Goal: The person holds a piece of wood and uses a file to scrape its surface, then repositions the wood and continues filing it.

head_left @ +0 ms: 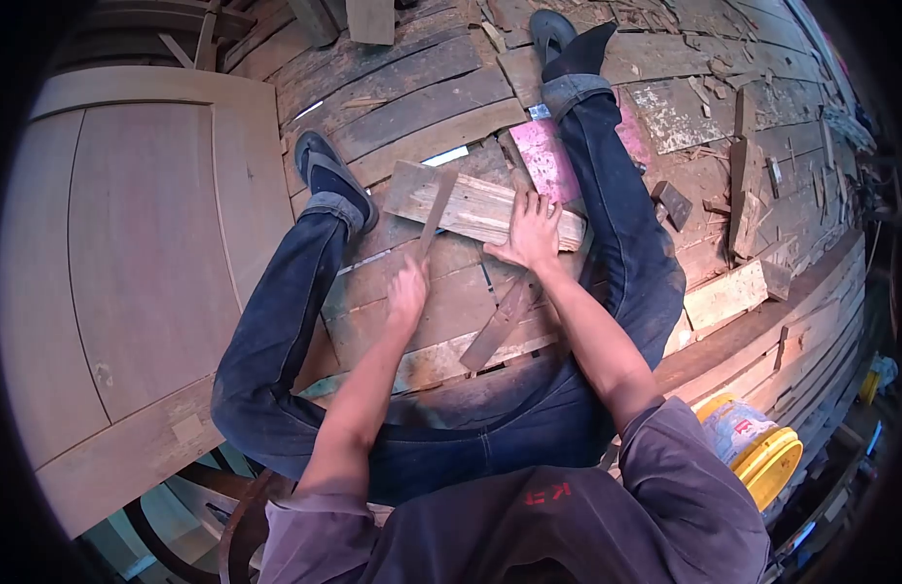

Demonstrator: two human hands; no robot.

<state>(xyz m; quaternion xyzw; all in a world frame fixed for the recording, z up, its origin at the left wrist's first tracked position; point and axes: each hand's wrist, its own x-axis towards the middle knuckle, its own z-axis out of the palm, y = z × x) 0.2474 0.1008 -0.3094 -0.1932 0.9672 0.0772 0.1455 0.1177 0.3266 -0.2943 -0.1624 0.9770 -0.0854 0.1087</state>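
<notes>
My left hand [407, 292] is closed around the lower end of a long flat brown strip [438, 206]. I cannot tell whether this strip is a blade, a file or plain wood. Its upper end overlaps a short pale board [463, 206] with a rough, streaked face, lying at a slant between my legs. Fingers spread, my right hand [532, 232] presses flat on the board near its right end. Below that hand, a darker flat wooden piece [497, 326] lies slanted on the planks, partly covered by my right forearm.
A large panelled wooden door [149, 253] fills the left side. Pink sheet [545, 161] lies by my right leg. Offcuts, a small block [673, 204] and shavings litter the plank floor [412, 92]. At the right are stacked boards [811, 336] and a yellow-lidded bucket [748, 438].
</notes>
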